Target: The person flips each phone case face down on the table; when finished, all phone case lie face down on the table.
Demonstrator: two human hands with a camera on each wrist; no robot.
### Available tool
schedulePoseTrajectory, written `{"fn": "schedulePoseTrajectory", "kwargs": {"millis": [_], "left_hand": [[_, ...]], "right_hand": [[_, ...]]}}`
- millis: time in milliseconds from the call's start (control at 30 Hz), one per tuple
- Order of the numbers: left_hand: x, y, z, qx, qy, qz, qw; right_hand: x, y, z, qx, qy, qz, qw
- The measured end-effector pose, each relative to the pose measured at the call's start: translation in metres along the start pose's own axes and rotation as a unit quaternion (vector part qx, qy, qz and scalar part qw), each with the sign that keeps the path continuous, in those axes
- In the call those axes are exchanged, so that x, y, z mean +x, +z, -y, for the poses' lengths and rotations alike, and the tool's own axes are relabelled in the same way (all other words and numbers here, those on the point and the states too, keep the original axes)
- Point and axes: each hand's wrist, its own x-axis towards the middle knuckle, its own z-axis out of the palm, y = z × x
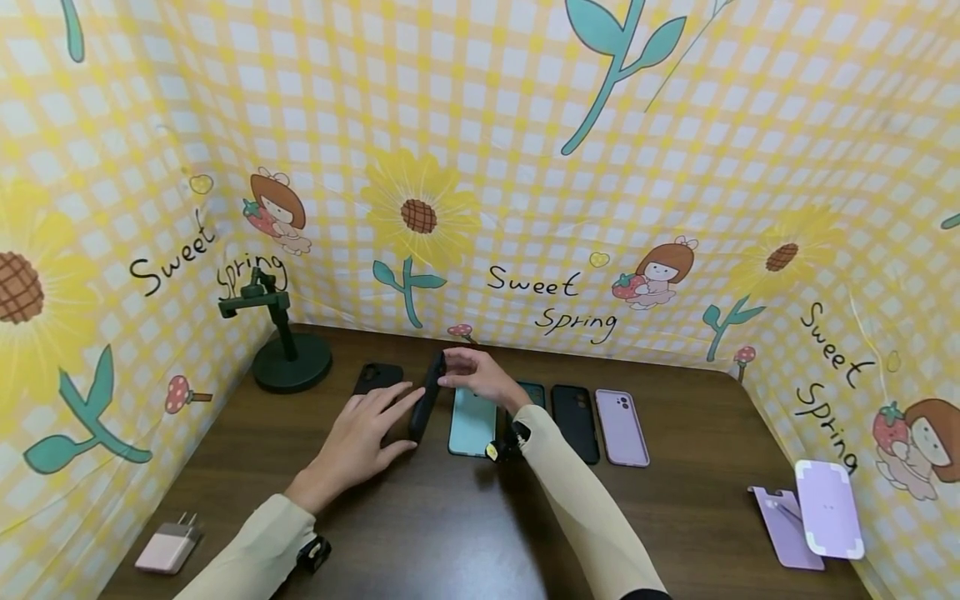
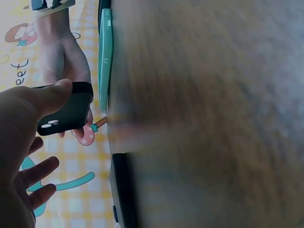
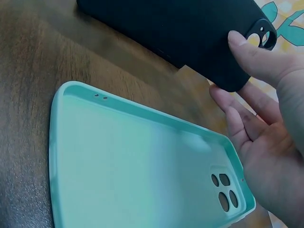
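A black phone case [image 1: 427, 397] stands tilted up on edge between the two hands, with camera cutouts at its upper end in the right wrist view. My right hand [image 1: 483, 379] pinches that end, thumb on one face and fingers behind. At the lower end my left hand [image 1: 363, 429] has its thumb on the edge and a finger against the side; its other fingers are spread in the left wrist view. Below the right hand lies a mint-green phone case [image 3: 128, 147], hollow side up. Another black phone case [image 1: 378, 377] lies beyond the left hand.
Right of the mint case lie a dark green case [image 1: 534, 394], a black case [image 1: 576, 423] and a lilac case [image 1: 622, 427]. A dark green stand [image 1: 291, 362] is at back left, a charger [image 1: 168, 546] at front left. Lilac pieces [image 1: 828, 508] sit at far right.
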Motion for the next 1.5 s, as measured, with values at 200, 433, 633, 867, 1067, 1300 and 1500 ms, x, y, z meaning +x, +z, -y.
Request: {"fn": "schedulePoseTrajectory", "kwargs": {"millis": [200,433,633,867,1067,1300,1500], "left_hand": [[0.001,0.0,-0.001,0.007,-0.044,-0.002,0.999],[0.0,0.0,-0.003,0.004,-0.09,0.028,0.9956],[0.004,0.001,-0.002,0.009,-0.132,0.068,0.9889],[0.009,0.001,-0.002,-0.055,-0.201,0.133,0.9689],[0.017,0.005,-0.004,-0.066,-0.221,0.167,0.9587],[0.02,0.012,-0.004,-0.057,-0.224,0.172,0.9575],[0.019,0.013,-0.002,-0.052,-0.227,0.181,0.9555]], "right_hand": [[-0.001,0.001,0.002,-0.063,-0.009,-0.013,0.998],[-0.002,0.001,0.009,-0.123,0.015,-0.03,0.992],[0.0,0.003,0.014,-0.155,0.026,-0.045,0.987],[0.0,0.006,0.014,-0.169,0.027,-0.035,0.985],[0.002,0.006,0.007,-0.193,0.011,-0.041,0.98],[0.002,0.008,0.003,-0.253,-0.001,-0.044,0.967],[0.004,0.014,0.001,-0.273,0.016,-0.029,0.961]]}}
